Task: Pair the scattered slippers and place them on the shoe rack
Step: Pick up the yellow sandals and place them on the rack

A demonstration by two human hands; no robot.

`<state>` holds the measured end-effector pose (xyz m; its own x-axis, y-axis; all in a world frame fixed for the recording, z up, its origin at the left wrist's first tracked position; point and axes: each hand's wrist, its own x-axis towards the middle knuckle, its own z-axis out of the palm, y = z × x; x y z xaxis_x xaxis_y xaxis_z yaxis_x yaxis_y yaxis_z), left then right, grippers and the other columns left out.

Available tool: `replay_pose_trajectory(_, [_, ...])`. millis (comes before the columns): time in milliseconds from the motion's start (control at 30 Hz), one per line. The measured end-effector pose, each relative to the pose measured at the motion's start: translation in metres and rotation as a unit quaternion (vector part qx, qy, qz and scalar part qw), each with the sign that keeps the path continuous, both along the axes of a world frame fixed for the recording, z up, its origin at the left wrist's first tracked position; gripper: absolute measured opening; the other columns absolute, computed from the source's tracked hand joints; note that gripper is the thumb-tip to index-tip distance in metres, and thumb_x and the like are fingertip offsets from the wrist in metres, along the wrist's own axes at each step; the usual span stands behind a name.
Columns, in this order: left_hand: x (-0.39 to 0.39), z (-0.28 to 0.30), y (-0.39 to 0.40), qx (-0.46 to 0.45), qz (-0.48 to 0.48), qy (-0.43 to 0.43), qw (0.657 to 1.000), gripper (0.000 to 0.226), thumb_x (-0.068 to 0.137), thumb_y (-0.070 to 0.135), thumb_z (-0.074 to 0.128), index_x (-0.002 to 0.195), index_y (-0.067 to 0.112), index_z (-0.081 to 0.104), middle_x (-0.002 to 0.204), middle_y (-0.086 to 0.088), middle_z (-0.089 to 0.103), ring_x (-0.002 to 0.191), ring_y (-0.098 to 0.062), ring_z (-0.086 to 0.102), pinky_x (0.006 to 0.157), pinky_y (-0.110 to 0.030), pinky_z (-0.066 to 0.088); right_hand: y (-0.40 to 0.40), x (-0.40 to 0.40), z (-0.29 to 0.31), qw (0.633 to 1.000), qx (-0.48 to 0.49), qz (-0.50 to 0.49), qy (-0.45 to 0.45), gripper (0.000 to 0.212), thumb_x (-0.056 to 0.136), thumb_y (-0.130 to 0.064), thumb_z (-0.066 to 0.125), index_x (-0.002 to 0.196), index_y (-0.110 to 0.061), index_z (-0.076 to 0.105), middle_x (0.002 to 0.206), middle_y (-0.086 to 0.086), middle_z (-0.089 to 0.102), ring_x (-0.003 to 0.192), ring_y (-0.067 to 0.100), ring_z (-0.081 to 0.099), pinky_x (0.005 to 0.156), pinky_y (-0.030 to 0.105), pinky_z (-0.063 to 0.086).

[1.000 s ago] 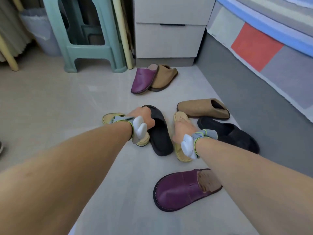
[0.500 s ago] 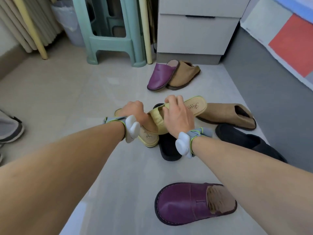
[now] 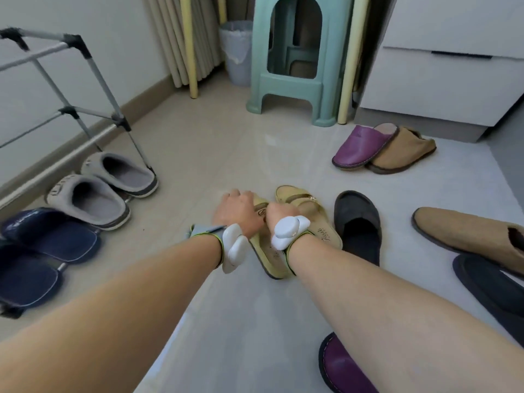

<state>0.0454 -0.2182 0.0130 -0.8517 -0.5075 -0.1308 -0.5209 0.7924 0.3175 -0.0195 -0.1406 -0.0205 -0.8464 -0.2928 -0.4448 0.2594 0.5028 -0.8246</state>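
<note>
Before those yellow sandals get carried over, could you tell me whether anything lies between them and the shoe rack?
Nothing visible: bare floor lies between the yellow sandals and the shoe rack, whose bottom rail already carries grey slippers and navy slippers.

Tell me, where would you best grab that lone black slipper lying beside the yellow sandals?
Probably the black slipper by its open heel end, coming from above on the near side: it lies sole-down, toe pointing away, so fingers can hook under the closed upper.
</note>
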Motion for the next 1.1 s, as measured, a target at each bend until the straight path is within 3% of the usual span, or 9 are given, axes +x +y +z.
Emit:
replay_pose_trajectory(33, [0.005,-0.005,0.000,0.011,-0.007,-0.018,1.000,0.031,0.085,0.023,0.051,0.114,0.012,0.055,0.117,-0.009,0.051,0.107,-0.030,0.052,0.087,-0.041,0.048,-0.005,-0.003,-0.011,1.000,-0.007,-0.026,0.002,0.026,0.100,-0.008,0.037,0.124,-0.007,0.047,0.112,0.009,0.044,0.097,0.025,0.045,0.064,0.002,0.026])
replay_pose_trajectory(100, [0.010,-0.016,0.000,0.036,-0.018,-0.047,0.998,0.033,0.086,0.020,0.049,0.117,0.012,0.053,0.119,-0.009,0.051,0.105,-0.030,0.054,0.086,-0.040,0.049,-0.014,-0.004,-0.018,0.997,-0.008,-0.066,0.032,0.035,0.094,-0.005,0.041,0.129,-0.002,0.040,0.118,0.009,0.050,0.105,0.029,0.054,0.090,0.016,0.038])
replay_pose_trajectory(167, [0.009,-0.026,0.003,0.053,-0.030,-0.066,0.996,0.034,0.086,0.019,0.050,0.119,0.012,0.052,0.120,-0.008,0.050,0.103,-0.029,0.056,0.085,-0.038,0.049,-0.009,-0.005,-0.020,0.989,0.016,-0.111,0.099,0.030,0.090,-0.012,0.050,0.118,-0.004,0.044,0.102,0.005,0.053,0.089,0.026,0.054,0.078,0.027,0.043])
replay_pose_trajectory(233, [0.004,-0.035,0.005,0.052,-0.025,-0.077,0.995,0.032,0.088,0.020,0.052,0.119,0.012,0.051,0.121,-0.008,0.048,0.100,-0.029,0.057,0.084,-0.038,0.050,0.002,-0.004,-0.023,0.970,0.094,-0.139,0.174,0.036,0.082,-0.023,0.057,0.111,-0.005,0.048,0.107,0.008,0.055,0.086,0.029,0.057,0.069,0.031,0.046])
replay_pose_trajectory(400, [-0.019,-0.051,0.014,0.026,0.015,-0.039,0.999,0.033,0.093,0.029,0.052,0.117,0.009,0.044,0.122,-0.010,0.041,0.090,-0.033,0.056,0.072,-0.038,0.047,0.022,-0.021,-0.039,0.958,0.220,-0.040,0.181,0.051,0.073,-0.022,0.063,0.118,-0.003,0.049,0.123,0.015,0.050,0.109,0.036,0.054,0.089,0.040,0.049])
replay_pose_trajectory(567, [-0.036,-0.063,0.006,0.051,0.048,0.012,0.997,0.020,0.088,0.011,0.048,0.108,0.009,0.043,0.117,-0.010,0.050,0.088,-0.034,0.054,0.068,-0.038,0.041,0.019,-0.044,-0.055,0.974,0.149,0.056,0.160,0.031,0.080,-0.025,0.062,0.105,-0.007,0.059,0.111,0.010,0.064,0.106,0.036,0.057,0.093,0.040,0.048])
replay_pose_trajectory(800, [-0.013,-0.073,-0.038,0.086,0.113,0.073,0.987,0.016,0.077,0.004,0.048,0.086,0.014,0.039,0.094,-0.007,0.053,0.078,-0.031,0.049,0.068,-0.038,0.042,-0.024,-0.031,-0.058,0.981,0.085,0.087,0.154,0.029,0.079,-0.022,0.068,0.089,0.003,0.058,0.078,0.010,0.057,0.073,0.027,0.052,0.069,0.034,0.048])
replay_pose_trajectory(1000, [0.040,-0.074,-0.083,0.081,0.164,0.099,0.978,0.019,0.069,0.001,0.046,0.082,0.015,0.042,0.078,-0.003,0.050,0.068,-0.025,0.043,0.061,-0.033,0.037,-0.068,0.009,-0.054,0.983,0.047,0.127,0.122,0.034,0.082,-0.019,0.067,0.106,0.005,0.062,0.111,0.020,0.067,0.103,0.037,0.062,0.085,0.039,0.051])
replay_pose_trajectory(1100, [0.072,-0.072,-0.101,0.079,0.190,0.094,0.974,0.020,0.069,0.001,0.046,0.081,0.015,0.042,0.078,-0.004,0.052,0.070,-0.027,0.045,0.060,-0.032,0.036,-0.093,0.035,-0.052,0.983,0.033,0.143,0.113,0.036,0.082,-0.018,0.068,0.106,0.008,0.061,0.111,0.022,0.066,0.104,0.039,0.062,0.085,0.041,0.051])
